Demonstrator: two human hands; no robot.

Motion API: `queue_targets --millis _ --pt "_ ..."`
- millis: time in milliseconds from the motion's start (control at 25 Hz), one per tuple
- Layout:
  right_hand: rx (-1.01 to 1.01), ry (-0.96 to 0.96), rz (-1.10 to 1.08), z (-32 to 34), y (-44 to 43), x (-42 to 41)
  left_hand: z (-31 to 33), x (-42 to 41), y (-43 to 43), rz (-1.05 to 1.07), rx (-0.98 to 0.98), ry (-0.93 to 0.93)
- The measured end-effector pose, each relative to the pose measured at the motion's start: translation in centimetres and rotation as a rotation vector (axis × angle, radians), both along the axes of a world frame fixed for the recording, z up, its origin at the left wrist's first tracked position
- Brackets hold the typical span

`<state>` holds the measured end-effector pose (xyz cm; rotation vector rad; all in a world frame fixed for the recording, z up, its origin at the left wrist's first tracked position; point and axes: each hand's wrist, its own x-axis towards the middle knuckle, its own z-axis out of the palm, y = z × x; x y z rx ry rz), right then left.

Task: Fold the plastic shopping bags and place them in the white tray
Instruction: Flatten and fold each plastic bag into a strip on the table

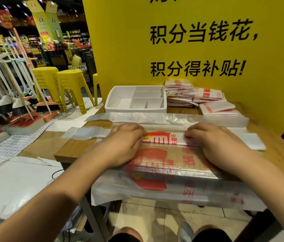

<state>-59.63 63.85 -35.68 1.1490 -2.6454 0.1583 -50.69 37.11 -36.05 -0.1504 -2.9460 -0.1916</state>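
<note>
Stools (69, 84) left of table (75, 149); folded bags (181, 93) beside white tray (136, 108).

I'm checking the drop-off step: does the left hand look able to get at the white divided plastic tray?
Probably yes: the white divided plastic tray lies open-topped straight beyond the left hand, with only flat clear plastic bags between them.

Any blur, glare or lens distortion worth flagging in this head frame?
Head view: wide-angle bowing at the edges, forearms stretched; left hand and right hand slightly soft; glare on the plastic bag at its front fold; white tray evenly lit; aisle dim.
</note>
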Motion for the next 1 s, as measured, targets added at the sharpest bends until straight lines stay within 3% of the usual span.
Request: queue_targets --millis 120,280,640,880,1000 --pt "0.012 -0.087 0.000 0.3 -2.2 2.0 0.0 0.7 2.6 0.040 -0.023 -0.186" --pt "0.132 -0.293 -0.030 -0.8 -3.9 3.6 -0.8 1.1 3.1 0.040 -0.013 -0.265" --pt "0.066 -0.449 -0.267 -1.2 6.0 0.7 -1.0 2.6 -1.5 0.146 -0.024 -0.309" --pt "-0.032 -0.399 -0.353 -1.1 5.7 0.6 -0.5 2.7 -0.9 0.161 0.025 -0.254" --pt "-0.015 -0.198 -0.287 -0.6 5.6 0.2 0.1 2.6 -0.8 0.119 -0.043 -0.100"
